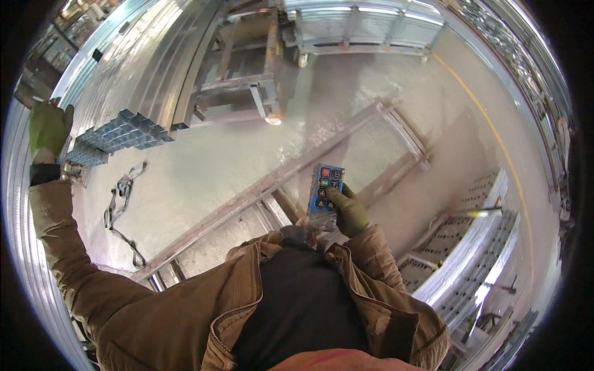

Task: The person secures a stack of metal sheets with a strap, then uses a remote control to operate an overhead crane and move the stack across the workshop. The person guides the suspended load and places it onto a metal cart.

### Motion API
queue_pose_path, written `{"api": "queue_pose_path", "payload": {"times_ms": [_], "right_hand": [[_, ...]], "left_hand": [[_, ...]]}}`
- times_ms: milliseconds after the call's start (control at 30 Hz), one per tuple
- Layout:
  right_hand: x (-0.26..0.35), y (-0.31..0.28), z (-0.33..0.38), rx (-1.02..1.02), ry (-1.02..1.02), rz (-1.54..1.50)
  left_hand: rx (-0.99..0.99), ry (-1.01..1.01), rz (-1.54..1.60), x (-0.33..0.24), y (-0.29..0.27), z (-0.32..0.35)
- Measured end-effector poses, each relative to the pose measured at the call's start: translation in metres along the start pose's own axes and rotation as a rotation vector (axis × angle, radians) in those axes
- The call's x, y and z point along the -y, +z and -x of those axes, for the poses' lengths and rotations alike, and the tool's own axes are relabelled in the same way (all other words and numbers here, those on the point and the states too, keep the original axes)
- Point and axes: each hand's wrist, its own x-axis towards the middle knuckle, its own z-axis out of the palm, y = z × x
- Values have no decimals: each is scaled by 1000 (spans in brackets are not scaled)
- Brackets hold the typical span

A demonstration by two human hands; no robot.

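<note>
My right hand point(351, 213), in a green work glove, grips a handheld push-button remote control point(320, 196) in front of my chest. Its face is blue, with dark buttons plus a red one and a green one, and clear plastic seems to wrap its lower end. My thumb lies over the buttons. Far out to the left, my gloved left hand point(51, 128) reaches beside a bundle of square metal tubes point(139, 80). Its fingers look apart and hold nothing I can see; whether the palm touches the long metal profiles point(18, 161) at the left edge is unclear.
A grey lifting strap point(117, 201) lies on the floor at left. A long steel frame point(260, 191) crosses the floor before me. A rusty stand point(247, 83) and a wheeled metal cart point(371, 28) stand ahead. Perforated metal profiles point(458, 263) are stacked at right.
</note>
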Motion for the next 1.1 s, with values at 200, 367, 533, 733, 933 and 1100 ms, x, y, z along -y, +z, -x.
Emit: {"api": "queue_pose_path", "payload": {"times_ms": [200,367,533,733,933,1100], "right_hand": [[59,25,-52,53,41,24],[96,38,-87,86,129,34],[131,13,-133,122,131,91],[187,-57,-204,162,51,263],[259,-104,-243,138,102,239],[277,-111,-294,184,156,250]], "left_hand": [[-10,-43,-33,-18,-15,-26],[-83,13,-19,-29,-19,-49],[74,-90,-49,-50,-33,-64],[71,-100,-108,-72,-43,-87],[161,-229,-105,-98,-41,-104],[197,-255,-98,-126,-46,-116]]}}
